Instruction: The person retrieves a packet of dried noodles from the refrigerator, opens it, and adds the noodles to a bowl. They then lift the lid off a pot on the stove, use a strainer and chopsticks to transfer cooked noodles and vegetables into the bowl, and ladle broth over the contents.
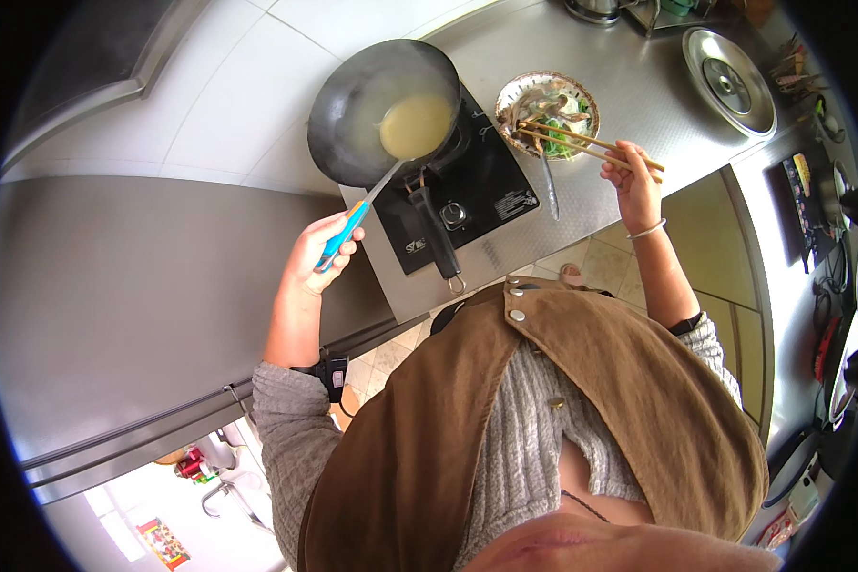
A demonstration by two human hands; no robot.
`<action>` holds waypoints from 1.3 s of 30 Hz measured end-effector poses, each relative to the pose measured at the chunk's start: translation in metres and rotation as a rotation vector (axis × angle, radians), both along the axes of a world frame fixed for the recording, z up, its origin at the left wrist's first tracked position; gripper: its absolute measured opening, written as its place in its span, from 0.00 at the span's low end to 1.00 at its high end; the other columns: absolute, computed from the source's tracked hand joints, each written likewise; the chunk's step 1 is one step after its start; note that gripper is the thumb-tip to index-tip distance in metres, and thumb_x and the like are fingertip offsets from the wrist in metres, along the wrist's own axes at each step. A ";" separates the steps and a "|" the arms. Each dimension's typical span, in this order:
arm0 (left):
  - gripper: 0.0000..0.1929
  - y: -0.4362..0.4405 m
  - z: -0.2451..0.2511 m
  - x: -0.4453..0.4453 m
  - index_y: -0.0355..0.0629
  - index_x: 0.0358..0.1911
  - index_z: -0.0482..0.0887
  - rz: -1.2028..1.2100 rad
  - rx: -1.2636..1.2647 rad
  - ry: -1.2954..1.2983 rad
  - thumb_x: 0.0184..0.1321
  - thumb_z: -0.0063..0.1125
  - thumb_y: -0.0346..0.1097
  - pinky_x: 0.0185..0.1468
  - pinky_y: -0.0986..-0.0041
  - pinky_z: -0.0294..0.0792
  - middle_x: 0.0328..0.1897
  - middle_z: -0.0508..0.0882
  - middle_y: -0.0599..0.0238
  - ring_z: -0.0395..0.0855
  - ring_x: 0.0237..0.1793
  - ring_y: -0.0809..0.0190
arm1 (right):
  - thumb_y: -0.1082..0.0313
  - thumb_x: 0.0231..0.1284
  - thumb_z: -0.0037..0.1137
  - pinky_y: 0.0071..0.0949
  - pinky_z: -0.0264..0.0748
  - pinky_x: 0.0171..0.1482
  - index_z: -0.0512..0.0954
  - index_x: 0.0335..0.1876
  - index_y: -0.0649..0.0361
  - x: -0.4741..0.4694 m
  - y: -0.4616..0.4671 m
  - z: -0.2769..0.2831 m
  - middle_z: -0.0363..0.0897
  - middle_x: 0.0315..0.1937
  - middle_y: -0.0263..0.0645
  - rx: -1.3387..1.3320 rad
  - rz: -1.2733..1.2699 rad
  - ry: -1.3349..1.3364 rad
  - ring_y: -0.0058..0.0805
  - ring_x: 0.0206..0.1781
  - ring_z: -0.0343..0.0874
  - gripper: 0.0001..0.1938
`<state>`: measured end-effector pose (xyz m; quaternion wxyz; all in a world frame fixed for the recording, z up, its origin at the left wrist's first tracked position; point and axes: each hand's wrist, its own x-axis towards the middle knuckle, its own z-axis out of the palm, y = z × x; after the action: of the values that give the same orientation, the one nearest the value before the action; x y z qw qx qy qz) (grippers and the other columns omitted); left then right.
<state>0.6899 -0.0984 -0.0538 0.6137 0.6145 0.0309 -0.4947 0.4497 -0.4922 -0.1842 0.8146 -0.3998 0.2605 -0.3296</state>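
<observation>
My left hand (322, 250) grips the blue handle of a cooking utensil (384, 182), whose metal shaft reaches over the rim of a black wok (343, 121). Pale yellow liquid (416, 127) lies in the wok; the utensil's far end is hidden. In my right hand (634, 182) is a pair of wooden chopsticks (586, 146), their tips in the food of a patterned bowl (592, 107). That bowl holds greens (558, 139), pale noodle-like strands and brownish pieces. A metal utensil's handle (550, 187) sticks out over the bowl's near rim.
Beneath the wok is a black single-burner cooktop (472, 207) with a knob; the wok's handle (436, 232) points towards me. A round metal lid (729, 82) lies at the steel counter's (636, 79) right. A metal pot (593, 8) stands at the back. A grey panel (150, 286) rises at left.
</observation>
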 end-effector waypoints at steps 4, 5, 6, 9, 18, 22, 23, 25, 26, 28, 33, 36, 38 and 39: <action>0.14 -0.007 -0.015 0.002 0.36 0.48 0.74 0.024 0.025 -0.068 0.64 0.49 0.38 0.18 0.87 0.67 0.31 0.80 0.61 0.76 0.23 0.74 | 0.65 0.66 0.47 0.23 0.79 0.34 0.75 0.44 0.64 -0.006 -0.002 0.007 0.79 0.33 0.42 0.009 -0.027 0.004 0.26 0.30 0.79 0.11; 0.14 -0.009 -0.018 0.003 0.37 0.47 0.74 0.011 0.062 -0.114 0.63 0.51 0.39 0.19 0.85 0.68 0.32 0.81 0.60 0.77 0.23 0.72 | 0.64 0.66 0.47 0.22 0.79 0.33 0.75 0.44 0.64 -0.007 -0.002 0.009 0.79 0.33 0.41 0.009 -0.044 0.023 0.25 0.30 0.79 0.11; 0.16 -0.010 -0.019 0.005 0.36 0.50 0.74 -0.009 0.098 -0.147 0.63 0.51 0.39 0.20 0.85 0.69 0.34 0.81 0.60 0.77 0.24 0.72 | 0.64 0.66 0.47 0.22 0.79 0.33 0.75 0.44 0.65 -0.007 -0.001 0.011 0.79 0.33 0.41 0.012 -0.055 0.041 0.25 0.30 0.79 0.11; 0.20 -0.013 -0.021 0.008 0.37 0.55 0.73 -0.062 0.250 -0.281 0.63 0.51 0.41 0.22 0.83 0.72 0.36 0.82 0.61 0.79 0.25 0.71 | 0.64 0.65 0.48 0.23 0.78 0.33 0.76 0.44 0.65 0.002 0.009 0.015 0.78 0.32 0.40 -0.086 -0.021 0.094 0.25 0.29 0.78 0.12; 0.23 -0.016 -0.022 -0.005 0.38 0.60 0.71 -0.217 0.625 -0.662 0.62 0.55 0.39 0.38 0.75 0.75 0.46 0.81 0.58 0.82 0.37 0.63 | 0.70 0.59 0.53 0.30 0.75 0.35 0.77 0.41 0.58 0.041 0.048 0.022 0.78 0.32 0.42 -1.208 0.226 0.245 0.42 0.32 0.79 0.06; 0.22 -0.008 -0.011 -0.026 0.40 0.58 0.73 -0.116 0.667 -1.102 0.60 0.55 0.35 0.55 0.68 0.70 0.58 0.75 0.55 0.74 0.57 0.56 | 0.70 0.60 0.54 0.28 0.76 0.37 0.77 0.42 0.59 0.044 0.031 0.009 0.78 0.32 0.41 -1.301 0.225 0.239 0.37 0.32 0.80 0.07; 0.20 -0.008 -0.004 -0.033 0.39 0.57 0.74 0.001 0.578 -1.105 0.61 0.55 0.33 0.55 0.68 0.70 0.60 0.73 0.55 0.73 0.58 0.57 | 0.69 0.61 0.53 0.27 0.77 0.37 0.77 0.43 0.60 0.048 0.025 0.001 0.79 0.32 0.40 -1.109 0.245 0.246 0.33 0.33 0.81 0.07; 0.17 -0.011 0.010 -0.055 0.36 0.54 0.75 0.159 0.419 -1.182 0.61 0.53 0.29 0.50 0.72 0.72 0.57 0.75 0.56 0.75 0.54 0.60 | 0.69 0.63 0.52 0.23 0.78 0.38 0.77 0.44 0.62 0.057 0.015 -0.019 0.79 0.32 0.39 -0.726 0.296 0.237 0.26 0.33 0.81 0.08; 0.16 -0.015 0.017 -0.070 0.35 0.53 0.76 0.151 0.395 -1.250 0.61 0.53 0.29 0.50 0.73 0.72 0.56 0.75 0.56 0.76 0.53 0.61 | 0.68 0.65 0.50 0.20 0.78 0.40 0.76 0.45 0.64 0.062 0.007 -0.029 0.80 0.34 0.37 -0.526 0.284 0.194 0.20 0.35 0.80 0.09; 0.15 -0.025 0.029 -0.103 0.33 0.51 0.77 0.168 0.319 -1.321 0.61 0.52 0.27 0.49 0.74 0.72 0.53 0.77 0.56 0.77 0.50 0.63 | 0.69 0.66 0.49 0.22 0.78 0.43 0.75 0.46 0.66 0.066 -0.011 -0.043 0.80 0.37 0.39 -0.445 0.249 0.149 0.24 0.37 0.80 0.10; 0.16 -0.067 0.005 -0.175 0.34 0.50 0.78 -0.268 -0.033 -0.735 0.57 0.56 0.26 0.50 0.72 0.73 0.51 0.78 0.54 0.80 0.47 0.61 | 0.67 0.65 0.49 0.27 0.80 0.45 0.75 0.46 0.67 0.048 -0.038 -0.037 0.78 0.41 0.41 -0.300 0.287 0.206 0.28 0.41 0.79 0.12; 0.19 -0.110 -0.068 -0.170 0.33 0.54 0.74 -0.339 -0.007 -0.441 0.60 0.55 0.31 0.51 0.74 0.72 0.53 0.78 0.56 0.78 0.50 0.64 | 0.66 0.66 0.49 0.25 0.80 0.41 0.75 0.46 0.66 0.043 -0.046 -0.014 0.79 0.38 0.40 -0.281 0.273 0.183 0.27 0.36 0.79 0.11; 0.24 -0.142 -0.118 -0.170 0.34 0.60 0.68 -0.233 0.003 -0.455 0.60 0.56 0.32 0.52 0.74 0.71 0.53 0.78 0.53 0.78 0.50 0.64 | 0.66 0.66 0.48 0.25 0.80 0.41 0.75 0.45 0.66 0.040 -0.046 0.001 0.78 0.37 0.41 -0.286 0.270 0.157 0.27 0.36 0.80 0.11; 0.26 -0.157 -0.138 -0.173 0.34 0.62 0.65 -0.108 -0.085 -0.421 0.60 0.56 0.32 0.52 0.74 0.71 0.55 0.76 0.52 0.77 0.50 0.63 | 0.66 0.66 0.48 0.25 0.80 0.41 0.75 0.45 0.66 0.039 -0.046 0.007 0.78 0.37 0.41 -0.288 0.276 0.163 0.27 0.36 0.80 0.11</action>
<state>0.5164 -0.2550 -0.1917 0.6047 0.6784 -0.1519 -0.3886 0.4890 -0.5379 -0.1770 0.7628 -0.5693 0.2186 -0.2150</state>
